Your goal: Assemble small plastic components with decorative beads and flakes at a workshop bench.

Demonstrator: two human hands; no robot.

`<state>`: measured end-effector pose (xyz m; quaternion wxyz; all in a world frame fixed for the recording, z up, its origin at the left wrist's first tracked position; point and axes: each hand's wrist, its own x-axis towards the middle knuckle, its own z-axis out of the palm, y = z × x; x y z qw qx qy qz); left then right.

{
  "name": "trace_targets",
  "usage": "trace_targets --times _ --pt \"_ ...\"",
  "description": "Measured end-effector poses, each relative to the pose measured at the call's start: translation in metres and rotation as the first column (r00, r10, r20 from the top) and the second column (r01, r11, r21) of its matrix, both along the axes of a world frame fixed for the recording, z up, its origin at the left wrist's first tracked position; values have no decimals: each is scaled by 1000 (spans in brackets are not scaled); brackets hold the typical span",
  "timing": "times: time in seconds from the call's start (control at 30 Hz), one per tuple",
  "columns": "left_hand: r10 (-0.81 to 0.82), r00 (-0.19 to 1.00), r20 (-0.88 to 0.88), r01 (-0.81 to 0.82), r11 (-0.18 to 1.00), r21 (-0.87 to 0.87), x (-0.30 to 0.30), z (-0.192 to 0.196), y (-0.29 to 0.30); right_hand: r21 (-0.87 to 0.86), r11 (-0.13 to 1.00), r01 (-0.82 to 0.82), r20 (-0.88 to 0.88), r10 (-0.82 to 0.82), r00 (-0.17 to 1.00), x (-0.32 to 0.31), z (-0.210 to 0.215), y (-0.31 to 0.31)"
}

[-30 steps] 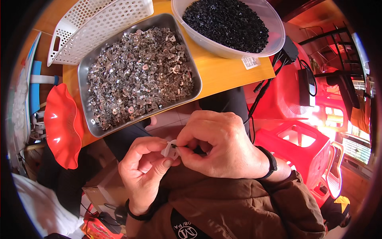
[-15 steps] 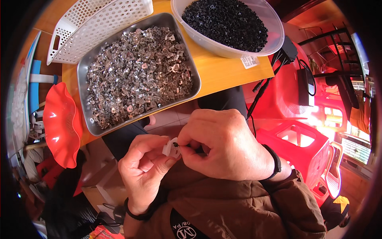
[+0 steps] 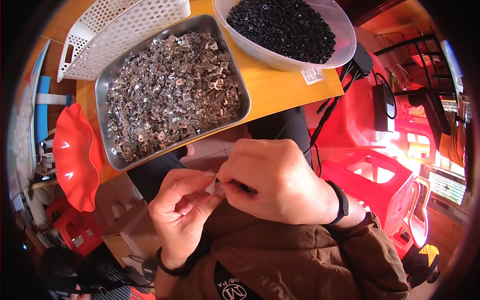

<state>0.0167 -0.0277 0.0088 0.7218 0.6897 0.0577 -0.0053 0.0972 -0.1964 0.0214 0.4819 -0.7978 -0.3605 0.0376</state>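
Observation:
Thumb and fingers of my left hand pinch a small white plastic part, held above my lap. Bent over it from the right is my right hand, its fingertips closed against the white part. A tiny black piece shows at those fingertips, mostly hidden by them. Beyond my hands, on the table, a metal tray holds a heap of small shiny metal pieces. To its right stands a clear plastic tub full of small black pieces.
A white perforated basket stands behind the tray on the yellow wooden table. A red wavy-edged dish is at the table's left. Red plastic stools and black cables are on the right. A cardboard box sits lower left.
The right fingertips have shifted slightly left over the white part and now cover more of it and of the black piece. My left hand keeps its pinch, nearly unmoved.

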Motion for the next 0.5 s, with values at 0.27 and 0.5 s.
trace_targets --times 0.27,0.5 --pt "78 986 -145 -102 981 -167 0 0 -2 29 999 -19 219 12 976 3 -16 6" --pt "151 986 -74 -164 963 -215 3 -3 -7 217 970 109 -309 -38 950 -3 -18 5"
